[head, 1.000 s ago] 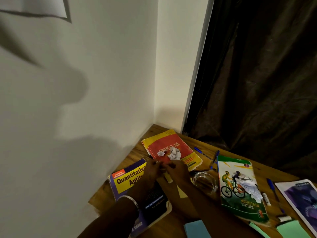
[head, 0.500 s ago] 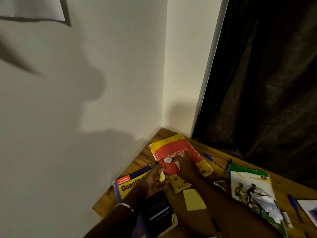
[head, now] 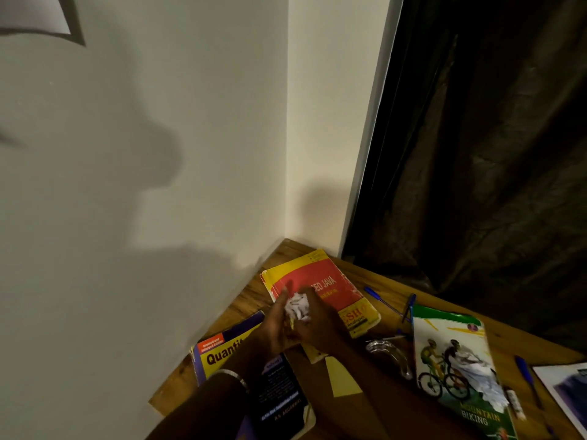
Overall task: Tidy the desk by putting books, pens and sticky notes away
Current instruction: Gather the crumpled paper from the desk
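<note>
Both hands, left hand [head: 273,328] & right hand [head: 320,325], are gripping crumpled paper [head: 297,308] over the red book [head: 320,287]. Prob. clearing scraps first; next they're needing a spot to dump it, then stacking books.

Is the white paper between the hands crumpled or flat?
Crumpled. The white paper is a wrinkled ball, gripped between the left hand and right hand.
</note>
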Available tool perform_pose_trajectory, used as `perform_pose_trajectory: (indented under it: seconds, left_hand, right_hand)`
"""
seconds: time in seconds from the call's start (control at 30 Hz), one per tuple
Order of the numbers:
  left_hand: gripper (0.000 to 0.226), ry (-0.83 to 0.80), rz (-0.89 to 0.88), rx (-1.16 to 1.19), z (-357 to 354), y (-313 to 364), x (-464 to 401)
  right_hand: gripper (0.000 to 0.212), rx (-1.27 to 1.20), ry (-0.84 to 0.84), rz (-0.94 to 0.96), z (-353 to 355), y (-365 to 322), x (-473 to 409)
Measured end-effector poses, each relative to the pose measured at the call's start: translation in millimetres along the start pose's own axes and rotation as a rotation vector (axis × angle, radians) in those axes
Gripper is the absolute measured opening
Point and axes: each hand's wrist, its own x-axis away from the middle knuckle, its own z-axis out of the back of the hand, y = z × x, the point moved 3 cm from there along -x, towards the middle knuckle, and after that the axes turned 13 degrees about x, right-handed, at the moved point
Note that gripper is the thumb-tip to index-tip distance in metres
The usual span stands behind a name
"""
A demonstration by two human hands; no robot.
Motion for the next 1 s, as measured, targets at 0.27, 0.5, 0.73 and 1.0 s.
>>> perform_pose_trajectory:
  seconds: [0.27,0.5,0.73,1.0]
  left_hand:
    - [0.037,0.118,-0.084,0.035,21.5,11.6,-6.3]
    - [0.025,0.09,-0.121,0.067,43.8,26.4,1.9]
    - [0.029,0.042,-0.054,0.038,49.2,31.9,9.8]
    - [0.022,0.044,-0.019,0.026,29.4,28.5,12.5]
  right_hand:
    - [0.035,0.163,0.233,0.092,12.2,-15.5,-6.3]
    - [0.056,0.478,-0.186,-0.037,-21.9,22.7,-36.0]
    - [0.034,0.623,-0.28,0.086,-33.0,11.1,-40.6]
    - [0.019,0.214,-0.017,-0.157,-14.5,15.6,-23.9]
